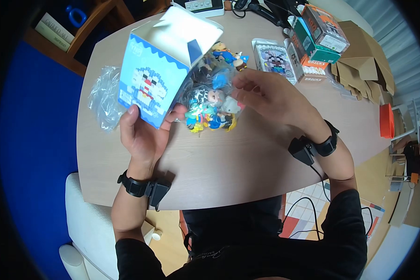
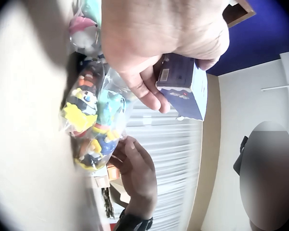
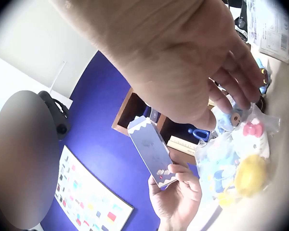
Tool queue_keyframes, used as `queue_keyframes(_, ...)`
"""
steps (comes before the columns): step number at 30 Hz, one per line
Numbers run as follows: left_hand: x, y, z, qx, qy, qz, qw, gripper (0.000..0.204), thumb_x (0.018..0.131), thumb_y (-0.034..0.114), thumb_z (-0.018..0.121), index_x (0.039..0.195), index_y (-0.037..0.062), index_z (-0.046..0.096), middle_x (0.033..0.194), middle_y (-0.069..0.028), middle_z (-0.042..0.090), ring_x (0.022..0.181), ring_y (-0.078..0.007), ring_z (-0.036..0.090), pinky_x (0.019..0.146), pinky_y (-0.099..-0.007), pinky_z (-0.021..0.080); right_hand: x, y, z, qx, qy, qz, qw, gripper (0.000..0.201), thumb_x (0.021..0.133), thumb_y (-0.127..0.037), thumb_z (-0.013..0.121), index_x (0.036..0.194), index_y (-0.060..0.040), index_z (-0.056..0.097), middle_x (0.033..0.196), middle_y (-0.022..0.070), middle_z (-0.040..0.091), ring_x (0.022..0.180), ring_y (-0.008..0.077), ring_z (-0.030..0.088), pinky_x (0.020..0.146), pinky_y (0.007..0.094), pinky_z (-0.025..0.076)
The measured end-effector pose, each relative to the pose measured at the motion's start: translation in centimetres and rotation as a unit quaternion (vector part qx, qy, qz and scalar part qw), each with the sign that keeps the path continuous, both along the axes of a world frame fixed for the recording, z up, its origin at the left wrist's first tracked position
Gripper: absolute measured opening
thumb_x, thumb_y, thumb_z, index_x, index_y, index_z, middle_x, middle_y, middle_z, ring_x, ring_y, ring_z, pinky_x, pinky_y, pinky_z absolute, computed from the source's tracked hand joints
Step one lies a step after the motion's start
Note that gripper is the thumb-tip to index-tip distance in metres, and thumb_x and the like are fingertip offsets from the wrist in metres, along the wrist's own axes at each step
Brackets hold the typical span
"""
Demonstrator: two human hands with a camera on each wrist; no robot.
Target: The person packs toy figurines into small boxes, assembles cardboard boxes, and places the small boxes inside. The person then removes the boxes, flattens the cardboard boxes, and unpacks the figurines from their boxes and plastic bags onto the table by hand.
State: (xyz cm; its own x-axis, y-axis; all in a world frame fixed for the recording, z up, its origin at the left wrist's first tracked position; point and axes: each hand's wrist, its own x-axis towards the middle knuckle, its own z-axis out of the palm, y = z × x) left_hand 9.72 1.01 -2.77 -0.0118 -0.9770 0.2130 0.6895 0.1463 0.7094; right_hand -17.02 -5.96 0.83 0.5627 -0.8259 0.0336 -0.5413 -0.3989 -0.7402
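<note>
My left hand [image 1: 144, 133] grips the lower edge of a light-blue cardboard box [image 1: 147, 86], thumb on its front and fingers behind. The box stands tilted above the table, its top flaps raised, with a white pixel-style figure with a red nose printed on the front. Beside it lies a pile of small toy figures [image 1: 214, 100] in clear plastic bags. My right hand [image 1: 270, 95] is at the right side of this pile, its fingers loosely bent close over the bags. In the right wrist view, a white figure with a pink bow [image 3: 253, 137] lies just below those fingers.
An empty clear plastic bag [image 1: 105, 98] lies left of the box. Toward the back right are a packaged brick set [image 1: 274, 60], stacked boxes [image 1: 324, 30] and opened brown cardboard [image 1: 366, 60]. A wooden shelf [image 1: 91, 28] stands behind the table's left side.
</note>
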Motion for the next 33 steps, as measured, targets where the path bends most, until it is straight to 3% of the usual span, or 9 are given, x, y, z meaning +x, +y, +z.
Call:
queue_keyframes(4, -0.7, 0.6, 0.5, 0.001, -0.02, -0.012, 1.0, 0.062, 0.091, 0.041, 0.05, 0.136, -0.0003, 0.04, 0.121, -0.0238, 0.06, 0.099, -0.037, 0.066, 0.086, -0.0441, 0.054, -0.4, 0.2, 1.1, -0.038, 0.004, -0.009, 0.999, 0.027, 0.09, -0.027, 0.063, 0.102, -0.004, 0.062, 0.087, 0.0132, 0.066, 0.08, 0.0285, 0.064, 0.069, 0.0366, 0.048)
queue_keyframes(10, 0.0, 0.7, -0.7, -0.027, 0.034, -0.017, 0.999, 0.057, 0.094, 0.032, 0.053, 0.14, -0.0002, 0.038, 0.136, -0.0173, 0.051, 0.123, -0.0319, 0.052, 0.104, -0.0451, 0.042, -1.5, -1.4, 2.2, -0.181, 0.054, -0.118, 0.975, 0.023, 0.089, -0.018, 0.068, 0.106, -0.0043, 0.061, 0.085, 0.0054, 0.063, 0.077, 0.015, 0.059, 0.072, 0.0288, 0.048)
queue_keyframes(12, -0.3, 1.0, -0.3, -0.017, 0.036, -0.01, 0.999, 0.059, 0.093, 0.028, 0.057, 0.141, 0.0001, 0.036, 0.137, -0.0156, 0.05, 0.124, -0.0302, 0.052, 0.106, -0.0451, 0.04, -1.5, -0.1, 3.6, -0.056, -0.048, -0.005, 0.997, 0.034, 0.086, -0.024, 0.072, 0.11, -0.003, 0.06, 0.091, 0.0055, 0.061, 0.083, 0.0164, 0.056, 0.078, 0.0296, 0.047)
queue_keyframes(15, -0.3, 1.4, -0.3, -0.009, 0.018, -0.023, 1.0, 0.061, 0.09, 0.02, 0.065, 0.141, 0.0001, 0.036, 0.136, -0.0137, 0.05, 0.125, -0.0274, 0.051, 0.108, -0.0445, 0.037, -0.4, 1.8, 3.6, -0.103, -0.122, 0.144, 0.977, 0.045, 0.085, -0.035, 0.071, 0.114, -0.0025, 0.059, 0.107, 0.0158, 0.062, 0.099, 0.0314, 0.06, 0.08, 0.0368, 0.05)
queue_keyframes(19, -1.2, 1.9, -0.8, -0.017, -0.089, -0.027, 0.996, 0.065, 0.083, 0.01, 0.073, 0.138, -0.0012, 0.039, 0.132, -0.0139, 0.053, 0.123, -0.0245, 0.052, 0.107, -0.0421, 0.038, 0.7, 3.4, 3.5, -0.174, -0.076, 0.169, 0.967, 0.062, 0.081, -0.038, 0.074, 0.125, 0.0009, 0.051, 0.12, 0.0203, 0.054, 0.111, 0.0342, 0.055, 0.083, 0.0389, 0.05)
queue_keyframes(23, -2.4, 2.0, 0.2, -0.002, -0.16, -0.047, 0.986, 0.073, 0.082, 0.015, 0.076, 0.14, -0.0005, 0.035, 0.127, -0.0138, 0.055, 0.118, -0.0219, 0.054, 0.101, -0.0381, 0.043, -0.6, 3.2, 5.5, -0.096, -0.05, 0.142, 0.984, 0.071, 0.08, -0.038, 0.076, 0.131, 0.0023, 0.046, 0.12, 0.0219, 0.054, 0.115, 0.0344, 0.053, 0.091, 0.0387, 0.047)
queue_keyframes(26, -2.3, 1.7, -0.4, -0.048, -0.228, -0.045, 0.971, 0.074, 0.082, 0.016, 0.076, 0.14, 0.001, 0.033, 0.124, -0.0127, 0.056, 0.117, -0.0205, 0.055, 0.099, -0.0372, 0.045, -2.1, 2.9, 6.7, 0.077, 0.046, 0.073, 0.993, 0.078, 0.078, -0.032, 0.079, 0.141, -0.0054, 0.042, 0.131, 0.0147, 0.053, 0.113, 0.0226, 0.054, 0.093, 0.0312, 0.045)
queue_keyframes(30, -3.9, 1.9, 1.0, -0.027, -0.17, -0.01, 0.985, 0.068, 0.084, 0.016, 0.073, 0.138, 0.0021, 0.034, 0.123, -0.012, 0.056, 0.115, -0.02, 0.056, 0.099, -0.0371, 0.045, -4.0, -1.0, 2.6, -0.082, -0.036, 0.053, 0.995, 0.07, 0.081, -0.037, 0.074, 0.136, -0.0025, 0.047, 0.135, 0.0232, 0.05, 0.123, 0.0348, 0.051, 0.103, 0.0367, 0.041)
queue_keyframes(33, -4.4, 1.8, 1.4, 0.015, -0.142, 0.013, 0.99, 0.06, 0.087, 0.014, 0.069, 0.136, 0.0023, 0.036, 0.118, -0.0114, 0.058, 0.106, -0.0182, 0.059, 0.092, -0.0345, 0.049, -4.0, -3.1, -1.9, -0.266, 0.159, -0.122, 0.943, 0.07, 0.083, -0.042, 0.07, 0.135, -0.0017, 0.047, 0.139, 0.0279, 0.044, 0.129, 0.0405, 0.044, 0.106, 0.0427, 0.038)
